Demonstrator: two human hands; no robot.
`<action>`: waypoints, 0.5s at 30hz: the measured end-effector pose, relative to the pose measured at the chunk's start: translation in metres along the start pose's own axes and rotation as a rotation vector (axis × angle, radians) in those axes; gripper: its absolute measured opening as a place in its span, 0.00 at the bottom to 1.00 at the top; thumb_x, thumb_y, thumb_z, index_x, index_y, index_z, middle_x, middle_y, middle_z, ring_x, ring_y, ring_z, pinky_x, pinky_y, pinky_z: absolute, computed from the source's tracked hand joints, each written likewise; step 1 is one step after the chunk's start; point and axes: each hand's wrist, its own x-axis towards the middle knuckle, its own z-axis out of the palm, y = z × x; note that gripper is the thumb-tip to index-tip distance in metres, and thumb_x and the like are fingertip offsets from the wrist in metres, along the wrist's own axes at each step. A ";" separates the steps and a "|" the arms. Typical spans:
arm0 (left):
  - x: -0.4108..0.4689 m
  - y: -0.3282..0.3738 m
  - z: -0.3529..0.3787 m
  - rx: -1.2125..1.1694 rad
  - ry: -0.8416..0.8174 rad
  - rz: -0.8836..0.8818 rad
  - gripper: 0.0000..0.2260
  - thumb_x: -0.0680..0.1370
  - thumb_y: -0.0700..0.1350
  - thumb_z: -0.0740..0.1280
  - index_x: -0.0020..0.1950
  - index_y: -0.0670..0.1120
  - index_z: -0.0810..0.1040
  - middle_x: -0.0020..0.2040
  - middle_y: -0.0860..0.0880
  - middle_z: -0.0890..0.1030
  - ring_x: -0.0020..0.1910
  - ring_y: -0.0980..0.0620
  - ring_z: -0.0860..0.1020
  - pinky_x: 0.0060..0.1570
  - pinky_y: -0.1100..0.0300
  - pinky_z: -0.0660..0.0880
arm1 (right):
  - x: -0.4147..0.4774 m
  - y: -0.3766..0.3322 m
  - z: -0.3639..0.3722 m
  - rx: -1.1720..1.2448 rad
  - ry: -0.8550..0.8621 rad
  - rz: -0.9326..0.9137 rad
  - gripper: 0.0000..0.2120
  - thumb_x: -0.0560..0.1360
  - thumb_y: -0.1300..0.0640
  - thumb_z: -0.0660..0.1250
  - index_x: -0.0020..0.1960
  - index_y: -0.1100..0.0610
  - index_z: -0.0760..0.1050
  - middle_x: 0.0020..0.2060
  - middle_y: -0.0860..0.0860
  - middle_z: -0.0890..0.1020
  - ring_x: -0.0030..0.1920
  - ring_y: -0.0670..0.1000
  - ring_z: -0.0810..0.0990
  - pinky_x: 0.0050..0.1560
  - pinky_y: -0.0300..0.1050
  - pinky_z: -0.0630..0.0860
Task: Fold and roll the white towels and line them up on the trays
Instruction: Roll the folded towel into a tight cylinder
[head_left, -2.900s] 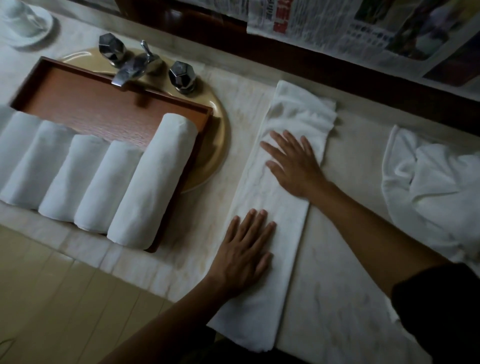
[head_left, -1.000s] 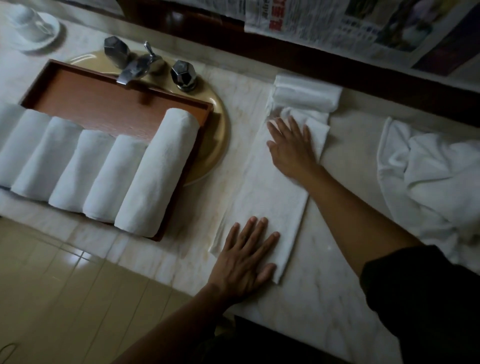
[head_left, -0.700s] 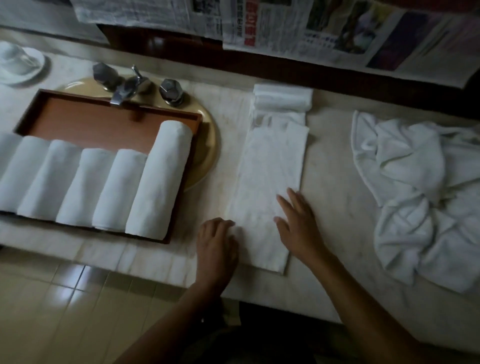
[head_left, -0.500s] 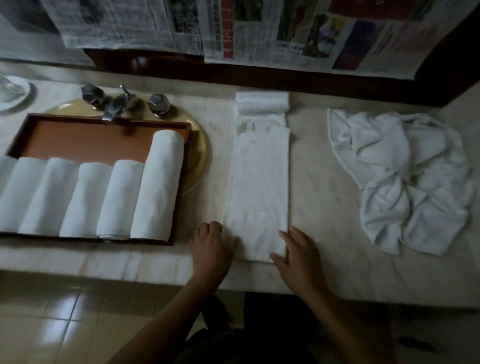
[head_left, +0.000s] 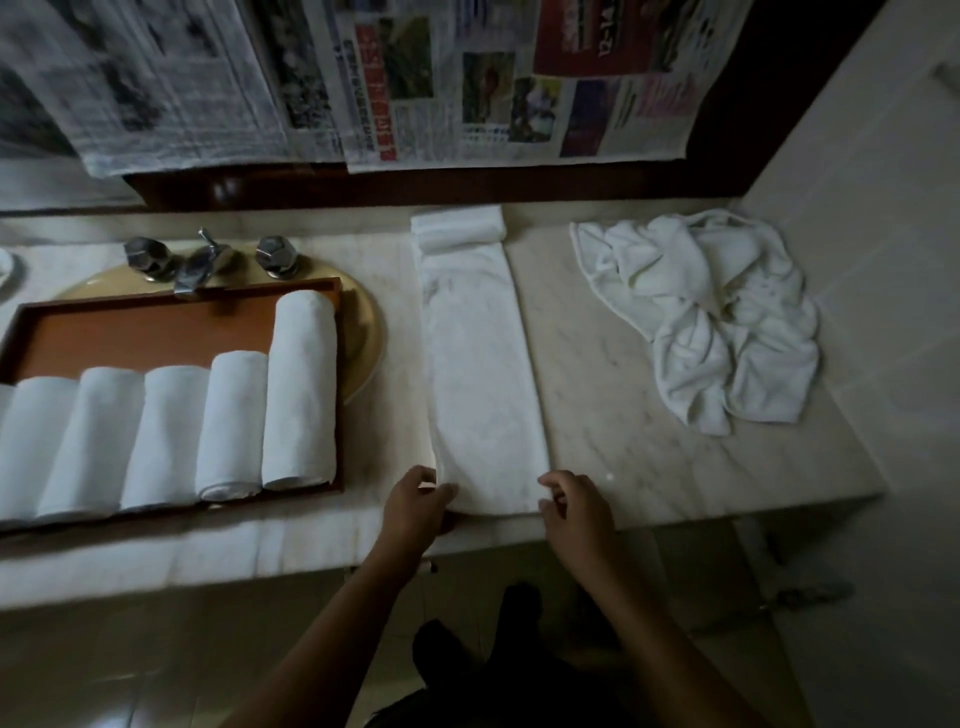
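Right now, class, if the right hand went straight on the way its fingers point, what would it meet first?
The near end of the folded towel, at its right corner. The right hand looks almost on it, though depth is unclear.

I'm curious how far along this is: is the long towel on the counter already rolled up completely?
No, only the far end of the long towel is rolled; the rest lies flat on the counter.
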 end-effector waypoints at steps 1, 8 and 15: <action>-0.001 -0.005 -0.003 0.007 -0.010 -0.013 0.05 0.79 0.40 0.72 0.52 0.40 0.79 0.45 0.38 0.84 0.40 0.38 0.85 0.42 0.45 0.84 | -0.004 0.003 -0.001 -0.028 -0.035 -0.025 0.16 0.77 0.59 0.71 0.63 0.50 0.78 0.54 0.48 0.77 0.54 0.49 0.78 0.57 0.51 0.79; -0.008 -0.011 -0.010 0.003 -0.001 -0.036 0.12 0.78 0.46 0.75 0.46 0.36 0.84 0.39 0.39 0.86 0.39 0.42 0.86 0.46 0.49 0.84 | -0.003 0.016 -0.001 -0.217 0.015 -0.209 0.05 0.77 0.60 0.68 0.48 0.51 0.76 0.47 0.48 0.75 0.49 0.54 0.76 0.49 0.50 0.74; -0.025 -0.009 -0.002 0.094 0.120 0.013 0.15 0.74 0.53 0.78 0.41 0.41 0.85 0.35 0.44 0.86 0.34 0.50 0.85 0.38 0.56 0.81 | -0.010 0.008 -0.022 -0.176 0.190 -0.381 0.03 0.76 0.57 0.68 0.45 0.52 0.74 0.45 0.49 0.75 0.47 0.52 0.74 0.45 0.49 0.74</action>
